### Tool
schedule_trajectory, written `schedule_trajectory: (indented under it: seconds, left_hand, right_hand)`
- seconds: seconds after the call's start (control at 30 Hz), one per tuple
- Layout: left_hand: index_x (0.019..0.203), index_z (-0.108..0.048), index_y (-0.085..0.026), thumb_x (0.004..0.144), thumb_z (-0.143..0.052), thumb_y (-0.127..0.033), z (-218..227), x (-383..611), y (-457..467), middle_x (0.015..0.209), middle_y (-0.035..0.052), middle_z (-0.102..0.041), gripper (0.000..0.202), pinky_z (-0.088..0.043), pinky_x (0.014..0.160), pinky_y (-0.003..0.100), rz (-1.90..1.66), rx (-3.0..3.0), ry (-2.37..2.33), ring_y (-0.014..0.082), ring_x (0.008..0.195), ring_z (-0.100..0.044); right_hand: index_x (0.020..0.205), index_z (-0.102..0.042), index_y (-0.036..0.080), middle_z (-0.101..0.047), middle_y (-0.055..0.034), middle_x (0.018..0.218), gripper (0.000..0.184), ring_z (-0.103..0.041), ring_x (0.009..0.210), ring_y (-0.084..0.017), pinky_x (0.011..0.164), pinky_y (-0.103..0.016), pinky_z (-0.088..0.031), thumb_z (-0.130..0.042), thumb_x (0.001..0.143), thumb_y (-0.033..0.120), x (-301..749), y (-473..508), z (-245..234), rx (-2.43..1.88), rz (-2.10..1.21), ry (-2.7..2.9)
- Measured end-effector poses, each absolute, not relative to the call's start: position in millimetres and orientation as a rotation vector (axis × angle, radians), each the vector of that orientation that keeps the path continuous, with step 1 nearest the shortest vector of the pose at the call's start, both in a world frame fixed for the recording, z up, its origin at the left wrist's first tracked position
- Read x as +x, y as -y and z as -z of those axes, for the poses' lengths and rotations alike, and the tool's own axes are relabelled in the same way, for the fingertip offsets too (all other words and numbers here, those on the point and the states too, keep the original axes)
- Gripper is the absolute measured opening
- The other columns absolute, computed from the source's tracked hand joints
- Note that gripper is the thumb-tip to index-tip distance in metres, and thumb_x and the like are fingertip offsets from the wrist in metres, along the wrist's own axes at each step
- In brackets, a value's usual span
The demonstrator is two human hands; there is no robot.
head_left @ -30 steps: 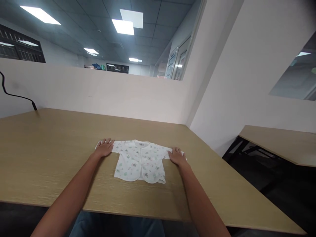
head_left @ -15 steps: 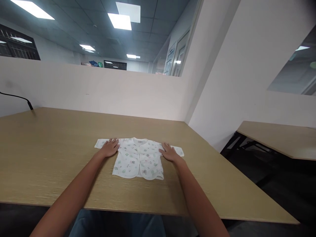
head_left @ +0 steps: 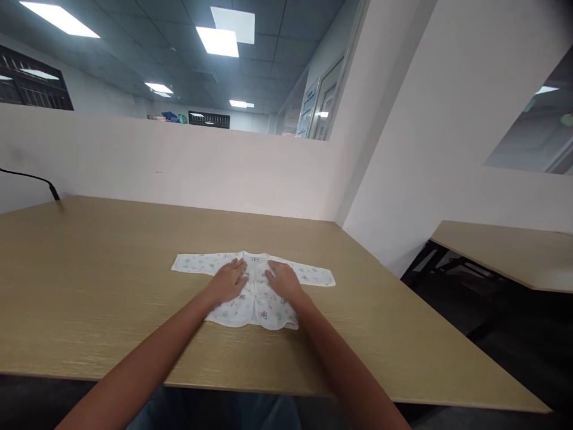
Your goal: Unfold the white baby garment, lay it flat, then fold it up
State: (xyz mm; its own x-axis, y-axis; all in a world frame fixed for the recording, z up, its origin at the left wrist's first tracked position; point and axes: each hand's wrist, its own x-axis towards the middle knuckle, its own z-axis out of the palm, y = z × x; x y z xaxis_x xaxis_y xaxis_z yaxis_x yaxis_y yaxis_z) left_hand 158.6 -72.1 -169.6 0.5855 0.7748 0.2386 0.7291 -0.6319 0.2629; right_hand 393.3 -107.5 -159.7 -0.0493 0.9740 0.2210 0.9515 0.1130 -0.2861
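Fingers (head_left: 236, 263) of the left hand (head_left: 227, 283) and right hand (head_left: 285, 282) are being held unclenched against the upper front of a white printed jacket (head_left: 265, 304), which is being supported flat by a tan table (head_left: 111, 286).

Table (head_left: 98, 286): free L of garment (head_left: 268, 304), wide; free R, narrower by sleeve, widening twd near edge. Strip betw. garment & rear wall (head_left: 201, 173): passable; wall stops reach beyond. Cable (head_left: 29, 174): rear L corner. Obstr.: L hand (head_left: 229, 280), R hand (head_left: 285, 279) atop garment, slim gap betw.; forearms (head_left: 161, 340) cross near strip.
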Motion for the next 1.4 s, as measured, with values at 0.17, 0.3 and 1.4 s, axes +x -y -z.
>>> schedule_trajectory:
  seconds: [0.17,0.3,1.4]
  left_hand:
    - [0.165,-0.03,-0.008,0.106,-0.027,-0.057,184.2,167.7,77.6,0.172,0.0165,-0.022,0.076,-0.015,0.132,0.044,-0.313,2.707,-1.267,0.0285,0.162,-0.018]
    - [0.166,-0.027,-0.009,0.106,-0.023,-0.061,186.8,167.3,77.1,0.174,0.0162,-0.017,0.08,-0.012,0.132,0.046,-0.304,2.719,-1.286,0.0296,0.163,-0.014]
    - [0.096,-0.076,-0.022,0.095,-0.058,-0.023,156.0,156.5,80.7,0.101,0.0038,-0.08,0.019,-0.05,0.094,0.036,-0.991,2.482,-1.219,0.0236,0.096,-0.072]
  right_hand:
    - [0.165,-0.026,-0.005,-0.016,-0.0216,0.17,0.077,-0.012,0.161,-0.03,0.131,-0.041,-0.014,-0.036,0.109,0.048,376.7,108.4,178.7,-1.968,-0.164,2.2]
    - [0.167,-0.018,-0.004,-0.006,-0.0201,0.171,0.082,-0.005,0.161,-0.03,0.131,-0.045,-0.008,-0.028,0.11,0.054,379.3,109.0,185.2,-1.991,-0.16,2.24]
    - [0.069,-0.056,0.021,-0.064,-0.0007,0.076,0.018,-0.058,0.075,-0.019,0.074,-0.03,-0.041,-0.07,0.079,0.025,399.5,96.3,183.1,-1.455,-0.135,1.695]
